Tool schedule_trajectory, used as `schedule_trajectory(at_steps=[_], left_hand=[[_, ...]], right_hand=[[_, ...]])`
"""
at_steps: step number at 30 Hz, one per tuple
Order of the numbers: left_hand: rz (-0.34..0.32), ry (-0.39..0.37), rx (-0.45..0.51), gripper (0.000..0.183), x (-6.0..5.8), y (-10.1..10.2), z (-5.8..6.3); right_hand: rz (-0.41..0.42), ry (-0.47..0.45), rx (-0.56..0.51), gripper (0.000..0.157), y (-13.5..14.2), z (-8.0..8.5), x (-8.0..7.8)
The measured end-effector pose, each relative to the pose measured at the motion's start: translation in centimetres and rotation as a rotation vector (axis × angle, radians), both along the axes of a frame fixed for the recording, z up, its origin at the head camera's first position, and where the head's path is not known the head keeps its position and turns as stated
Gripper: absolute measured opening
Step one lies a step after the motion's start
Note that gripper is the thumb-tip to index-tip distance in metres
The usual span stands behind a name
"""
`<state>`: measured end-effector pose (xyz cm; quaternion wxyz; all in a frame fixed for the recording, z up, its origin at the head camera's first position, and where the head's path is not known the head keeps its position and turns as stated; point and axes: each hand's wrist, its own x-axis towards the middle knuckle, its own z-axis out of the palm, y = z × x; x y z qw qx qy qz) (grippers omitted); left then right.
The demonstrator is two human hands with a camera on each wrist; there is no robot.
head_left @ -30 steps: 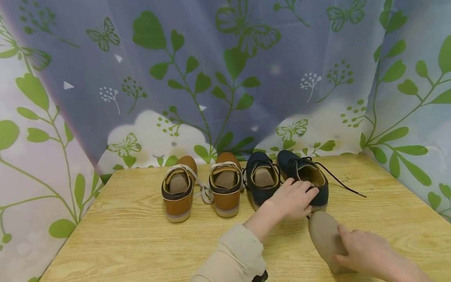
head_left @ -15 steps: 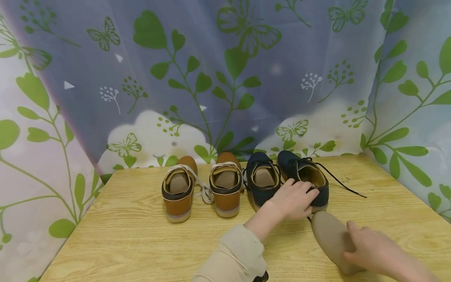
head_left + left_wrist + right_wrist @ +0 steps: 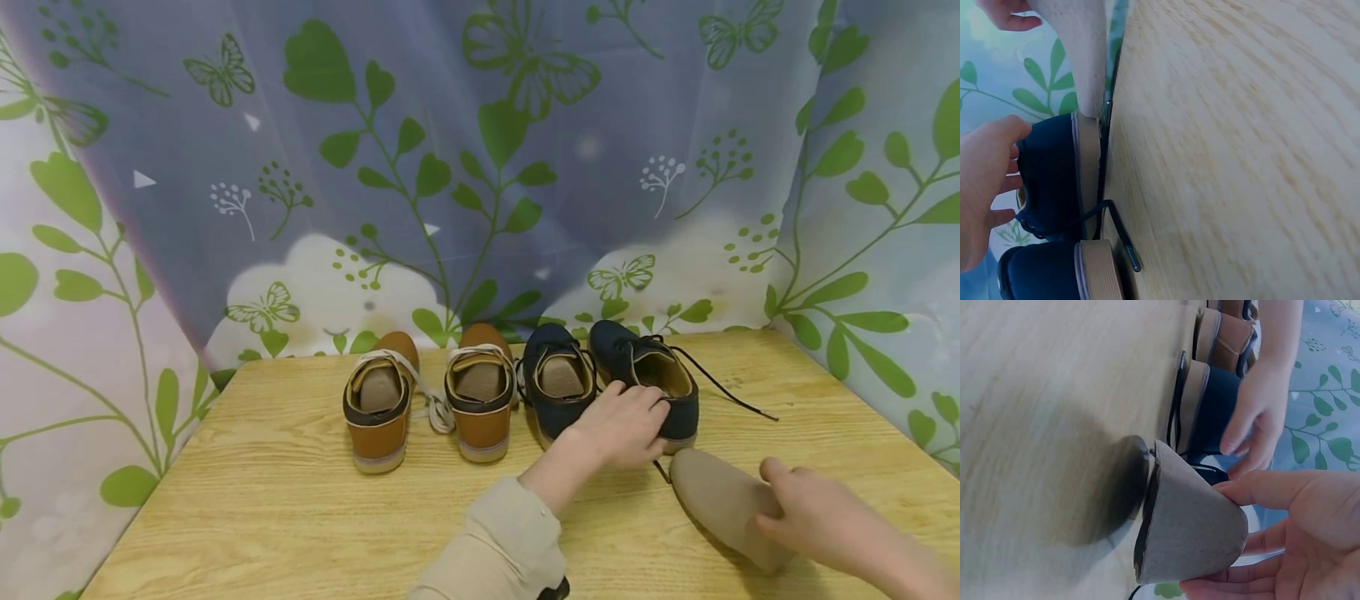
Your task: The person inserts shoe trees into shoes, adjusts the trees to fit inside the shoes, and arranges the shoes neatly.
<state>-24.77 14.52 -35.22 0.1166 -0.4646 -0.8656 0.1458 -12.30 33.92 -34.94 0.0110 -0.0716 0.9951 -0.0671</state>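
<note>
My right hand (image 3: 821, 512) pinches the wide end of a beige, toe-shaped shoe insert (image 3: 723, 504), thumb on one side and fingers on the other. The insert's hollow underside faces the table, and its narrow tip points at the heel of the right navy shoe (image 3: 681, 425). My left hand (image 3: 618, 423) holds that shoe at the collar, fingers over the opening and thumb by the heel, as the left wrist view also shows with the navy shoe (image 3: 1054, 169) beside the fingers (image 3: 1010, 181). Part of the shoe's opening is hidden behind the hand.
Left of it stands another navy shoe (image 3: 555, 375), then two tan shoes (image 3: 482, 433) with cream laces (image 3: 441, 412); these three hold beige inserts. One dark lace (image 3: 723, 387) trails right across the wooden table (image 3: 315, 508). A patterned curtain (image 3: 420, 167) hangs behind.
My right hand and the insert have shifted to the right, and the insert has turned, lying more sideways. The left hand and the shoes stay where they were.
</note>
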Motion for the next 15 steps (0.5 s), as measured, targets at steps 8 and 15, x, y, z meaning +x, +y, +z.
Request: schedule_trajectory(at_steps=[8, 15], left_hand=[[-0.03, 0.019, 0.036, 0.05, -0.3, -0.2, -0.5], [-0.023, 0.038, 0.037, 0.054, -0.5, -0.2, -0.7]], right_hand=[[-0.086, -0.044, -0.022, 0.046, 0.9, 1.6, -0.6], [-0.114, -0.001, -0.062, 0.045, 2.2, 3.4, -0.8]])
